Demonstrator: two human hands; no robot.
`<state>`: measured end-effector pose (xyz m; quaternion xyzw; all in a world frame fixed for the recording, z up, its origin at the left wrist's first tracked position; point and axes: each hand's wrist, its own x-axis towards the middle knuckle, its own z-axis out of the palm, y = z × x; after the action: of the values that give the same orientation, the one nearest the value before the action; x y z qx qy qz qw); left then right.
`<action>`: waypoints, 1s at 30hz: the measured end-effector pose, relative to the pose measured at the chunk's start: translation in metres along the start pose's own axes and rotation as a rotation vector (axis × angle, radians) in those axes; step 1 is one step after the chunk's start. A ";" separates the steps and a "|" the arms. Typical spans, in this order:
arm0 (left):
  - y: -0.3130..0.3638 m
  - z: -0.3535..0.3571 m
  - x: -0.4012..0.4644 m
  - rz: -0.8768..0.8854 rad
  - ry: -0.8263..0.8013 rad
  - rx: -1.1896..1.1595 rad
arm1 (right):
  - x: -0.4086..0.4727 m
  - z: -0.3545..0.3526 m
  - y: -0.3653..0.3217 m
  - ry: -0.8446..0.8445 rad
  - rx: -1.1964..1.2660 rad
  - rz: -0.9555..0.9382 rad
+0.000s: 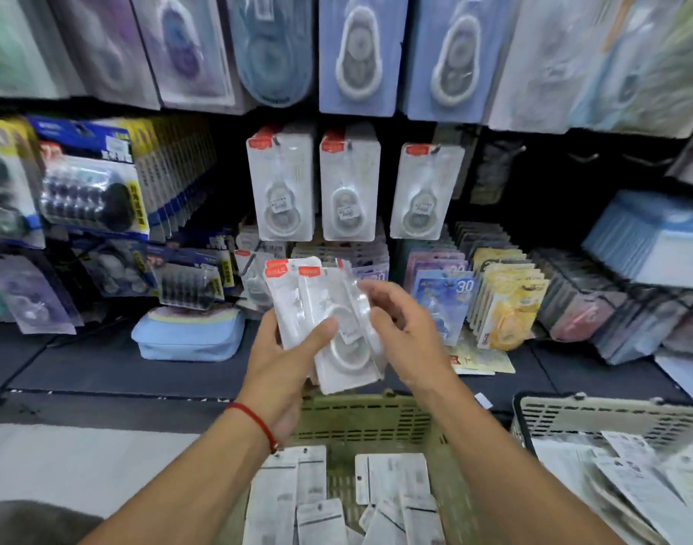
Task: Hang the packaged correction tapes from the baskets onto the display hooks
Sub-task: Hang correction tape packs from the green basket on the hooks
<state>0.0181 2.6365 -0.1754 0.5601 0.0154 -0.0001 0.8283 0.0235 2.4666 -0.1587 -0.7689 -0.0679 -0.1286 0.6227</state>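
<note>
My left hand (285, 359) grips a fanned bunch of clear packaged correction tapes (321, 308) with red top labels, thumb across their front. My right hand (399, 328) touches the bunch's right edge, its fingers curled on the outermost pack. Straight ahead, three hooks carry matching white packs (280, 190), (348, 186), (423, 190). Bare hooks (584, 156) stick out of the dark panel to the right of them. Below my arms a green basket (376, 418) holds more packs lying face down. A cream basket (612, 415) at the right also holds several.
Larger blue and purple tape packs (360, 53) hang in the row above. Dark blister packs (89, 182) fill the left hooks. A light blue pouch (187, 340) lies on the shelf. Yellow and blue packs (506, 304) stand in trays at the right.
</note>
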 end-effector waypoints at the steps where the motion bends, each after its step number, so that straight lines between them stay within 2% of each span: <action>1: 0.011 0.008 0.005 0.011 -0.041 -0.002 | 0.009 -0.014 -0.009 -0.020 0.017 -0.012; 3: 0.029 0.022 0.018 0.025 -0.118 0.008 | 0.025 -0.037 -0.025 -0.041 0.043 -0.002; 6: 0.050 0.036 0.038 0.029 -0.238 0.042 | 0.043 -0.062 -0.039 -0.014 0.071 0.175; 9: 0.061 0.046 0.054 0.089 -0.313 0.141 | 0.047 -0.076 -0.040 -0.100 0.107 0.289; 12: 0.060 0.051 0.069 0.218 -0.298 0.269 | 0.046 -0.077 -0.031 0.015 0.141 0.213; 16: 0.054 0.049 0.084 0.363 -0.203 0.328 | 0.062 -0.083 -0.028 0.218 0.047 0.019; 22: 0.055 0.041 0.091 0.423 -0.209 0.334 | 0.084 -0.099 -0.019 0.336 0.007 -0.034; 30: 0.059 0.034 0.091 0.449 -0.183 0.300 | 0.098 -0.092 -0.024 0.364 -0.018 -0.100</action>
<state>0.1113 2.6288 -0.1108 0.6635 -0.1841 0.1304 0.7133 0.1006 2.3768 -0.0908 -0.7341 0.0090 -0.2968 0.6107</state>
